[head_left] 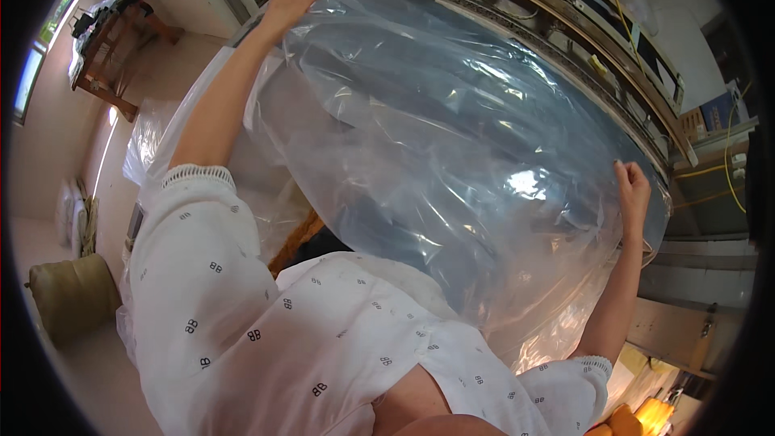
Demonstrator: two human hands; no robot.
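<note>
A large sheet of clear plastic film (420, 137) is stretched between my two arms, wrinkled and shiny with reflections. It lies over a blue-grey surface and hangs down toward my body. At the far left corner, my left hand (292, 6) is closed with its fingers pinching the film's edge. On the right side, my right hand (634, 190) is closed as well, its thumb up and fingers curled on the film's other edge. Some film bunches below the right hand, along the forearm.
A long machine frame with rails (549, 24) runs along the far edge. Yellow cables (731, 161) hang at the right, near a blue box (717, 113). At the left stand a wooden table (105, 56) and an olive sack-like bundle (73, 299). Orange material (654, 416) is at lower right.
</note>
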